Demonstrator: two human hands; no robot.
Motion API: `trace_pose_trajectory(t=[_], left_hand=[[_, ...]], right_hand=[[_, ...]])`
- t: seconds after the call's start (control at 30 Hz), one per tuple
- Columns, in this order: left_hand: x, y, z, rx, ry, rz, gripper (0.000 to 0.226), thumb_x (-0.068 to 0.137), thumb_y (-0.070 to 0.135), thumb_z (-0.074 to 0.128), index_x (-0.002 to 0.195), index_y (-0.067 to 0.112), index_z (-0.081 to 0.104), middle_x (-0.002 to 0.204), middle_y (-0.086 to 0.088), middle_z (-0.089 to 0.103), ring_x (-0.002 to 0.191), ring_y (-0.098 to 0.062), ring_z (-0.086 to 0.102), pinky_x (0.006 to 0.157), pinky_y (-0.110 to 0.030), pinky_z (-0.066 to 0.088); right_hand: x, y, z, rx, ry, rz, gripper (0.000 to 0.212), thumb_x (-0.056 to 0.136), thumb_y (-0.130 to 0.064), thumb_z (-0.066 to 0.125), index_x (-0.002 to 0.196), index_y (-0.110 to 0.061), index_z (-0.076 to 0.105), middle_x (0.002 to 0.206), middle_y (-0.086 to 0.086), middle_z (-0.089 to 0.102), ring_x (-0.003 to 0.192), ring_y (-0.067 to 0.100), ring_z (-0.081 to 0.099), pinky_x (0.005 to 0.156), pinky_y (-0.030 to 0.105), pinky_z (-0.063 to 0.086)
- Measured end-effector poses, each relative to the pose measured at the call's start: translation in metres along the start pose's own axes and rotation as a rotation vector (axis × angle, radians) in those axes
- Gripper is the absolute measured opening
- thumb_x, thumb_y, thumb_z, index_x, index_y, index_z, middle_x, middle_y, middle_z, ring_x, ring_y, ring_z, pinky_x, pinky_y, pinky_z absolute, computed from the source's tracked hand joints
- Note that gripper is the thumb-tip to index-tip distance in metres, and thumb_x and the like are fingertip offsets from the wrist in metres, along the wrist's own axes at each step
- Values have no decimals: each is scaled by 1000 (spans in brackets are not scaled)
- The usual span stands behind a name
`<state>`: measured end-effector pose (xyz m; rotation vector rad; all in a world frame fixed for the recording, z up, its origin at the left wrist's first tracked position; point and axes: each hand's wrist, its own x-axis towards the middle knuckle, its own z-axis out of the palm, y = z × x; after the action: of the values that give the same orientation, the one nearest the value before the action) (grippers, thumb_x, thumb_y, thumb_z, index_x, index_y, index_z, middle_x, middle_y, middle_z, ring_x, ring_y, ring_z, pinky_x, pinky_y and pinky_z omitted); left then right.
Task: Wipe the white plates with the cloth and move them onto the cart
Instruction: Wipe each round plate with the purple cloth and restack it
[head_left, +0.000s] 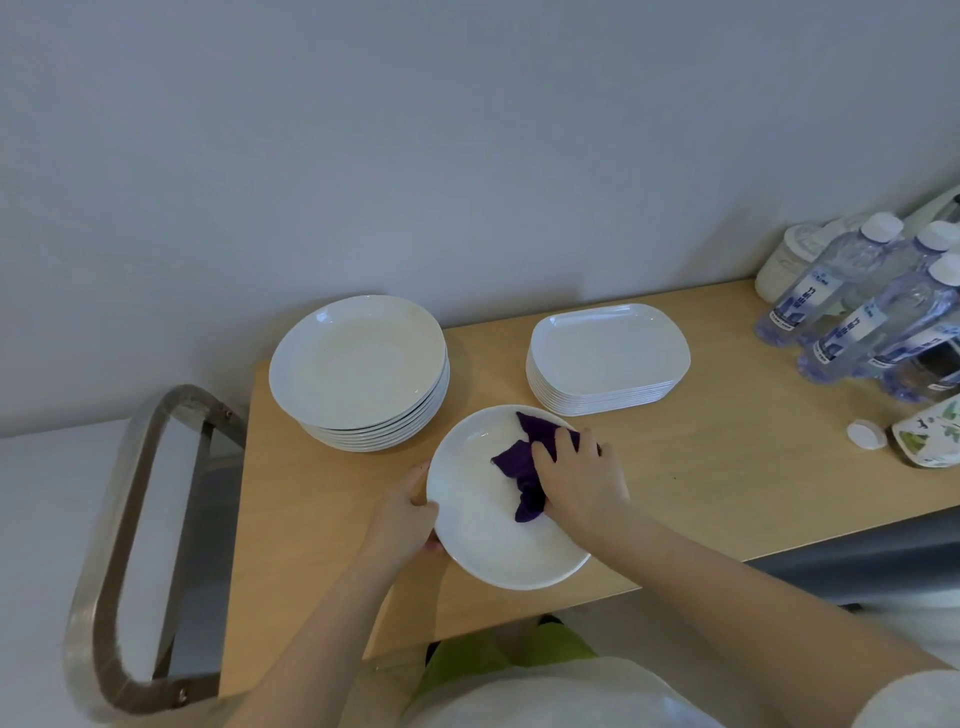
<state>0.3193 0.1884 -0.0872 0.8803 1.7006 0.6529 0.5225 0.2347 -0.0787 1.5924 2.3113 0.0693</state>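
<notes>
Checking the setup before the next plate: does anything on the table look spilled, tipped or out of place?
One thing: a loose white cap lies by itself on the table, next to the floral-printed container at the right edge. Nothing looks spilled. The stack of round plates and the stack of rectangular plates sit neatly.

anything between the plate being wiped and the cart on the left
Nothing visible. The plate, held by the left hand, has bare table toward the cart handle; the round plate stack sits farther back.
</notes>
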Motion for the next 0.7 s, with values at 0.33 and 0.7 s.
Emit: trace_pose_trajectory(t=[0.33,0.7], left_hand=[[1,-2,-3,-72,-11,6,62,82,-6,51,131,33,54,78,9,69,54,-8,66,48,-31,56],[3,-2,-2,-71,-4,11,54,85,-2,57,115,43,50,60,6,68,51,-14,67,50,-35,58]], right_hand=[[12,-16,3,351,14,62,50,91,-42,46,135,-22,36,134,9,41,116,35,40,96,38,39],[22,-51,-2,303,154,-386,49,82,-31,62,129,-23,52,136,5,50,121,32,45,86,42,46]])
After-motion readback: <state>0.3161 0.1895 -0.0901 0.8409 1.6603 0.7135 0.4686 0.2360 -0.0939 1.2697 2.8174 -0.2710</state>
